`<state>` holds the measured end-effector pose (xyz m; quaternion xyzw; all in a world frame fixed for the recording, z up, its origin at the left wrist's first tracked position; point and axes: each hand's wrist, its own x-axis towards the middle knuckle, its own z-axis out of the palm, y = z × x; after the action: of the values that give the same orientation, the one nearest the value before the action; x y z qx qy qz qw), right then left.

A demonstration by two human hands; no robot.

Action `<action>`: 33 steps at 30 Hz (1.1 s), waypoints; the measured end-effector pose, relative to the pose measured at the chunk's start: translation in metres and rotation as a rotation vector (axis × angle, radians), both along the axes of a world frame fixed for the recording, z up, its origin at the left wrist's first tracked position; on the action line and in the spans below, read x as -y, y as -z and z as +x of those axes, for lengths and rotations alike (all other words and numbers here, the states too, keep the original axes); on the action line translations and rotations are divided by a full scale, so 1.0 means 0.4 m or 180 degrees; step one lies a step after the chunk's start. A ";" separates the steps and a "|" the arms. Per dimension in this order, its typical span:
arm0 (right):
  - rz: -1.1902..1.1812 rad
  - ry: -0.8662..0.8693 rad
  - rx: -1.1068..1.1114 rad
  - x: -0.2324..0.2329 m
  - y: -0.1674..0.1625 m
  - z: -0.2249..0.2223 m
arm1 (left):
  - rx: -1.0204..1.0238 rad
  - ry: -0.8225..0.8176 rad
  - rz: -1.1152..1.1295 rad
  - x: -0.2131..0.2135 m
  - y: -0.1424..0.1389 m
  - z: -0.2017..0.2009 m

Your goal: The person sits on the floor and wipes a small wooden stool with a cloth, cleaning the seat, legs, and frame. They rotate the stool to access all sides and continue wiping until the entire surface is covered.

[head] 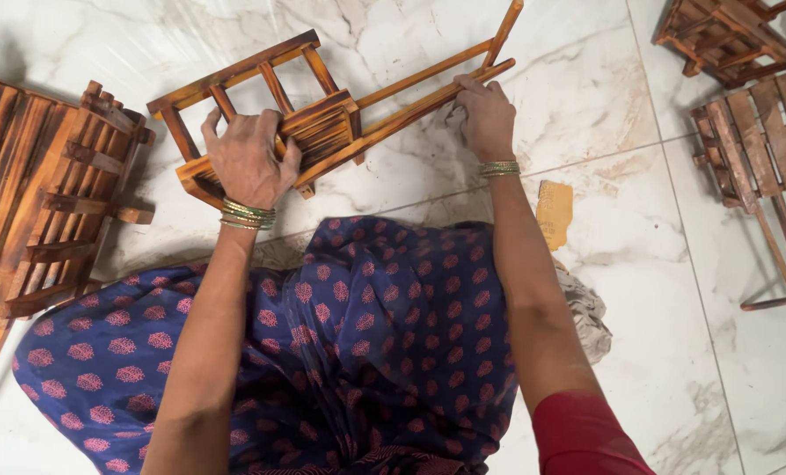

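Observation:
A small brown wooden rack with slats and long legs (322, 105) lies tilted on the white marble floor in front of me. My left hand (250, 158) grips its slatted box end from above. My right hand (485, 114) presses on one of the long legs, with a bit of grey cloth or paper under the fingers. Green bangles sit on both wrists. My lap, covered in dark blue cloth with pink dots (340, 343), fills the lower middle of the view.
More wooden slatted racks are stacked at the left (50, 185) and lie at the upper right (753, 105). A piece of yellow-brown sandpaper (554, 211) rests on the floor by my right forearm. A crumpled grey rag (591, 317) lies beside my lap.

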<state>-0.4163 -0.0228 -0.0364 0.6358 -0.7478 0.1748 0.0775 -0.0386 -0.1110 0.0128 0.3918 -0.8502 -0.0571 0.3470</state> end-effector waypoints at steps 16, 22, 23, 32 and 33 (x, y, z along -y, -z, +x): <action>-0.0527 -0.1443 0.0894 0.055 -0.114 0.287 | -0.0046 0.0204 0.0047 0.010 0.031 0.013; -0.0298 -0.1248 0.0903 0.029 -0.119 0.231 | -0.0056 0.0228 0.0062 0.003 0.024 0.017; -0.0269 -0.1132 0.0891 0.025 -0.120 0.219 | -0.0057 0.0237 0.0064 0.003 0.022 0.016; -0.0671 0.0475 0.0492 -0.016 -0.098 0.034 | -0.0019 0.0202 0.0063 0.005 0.025 0.013; -0.0697 0.0537 0.0357 -0.020 -0.097 0.022 | -0.0052 0.0206 0.0035 0.005 0.028 0.012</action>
<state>-0.4076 -0.0149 0.0022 0.5478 -0.7781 0.2834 0.1189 -0.0336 -0.1130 0.0016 0.3656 -0.8592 -0.0762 0.3498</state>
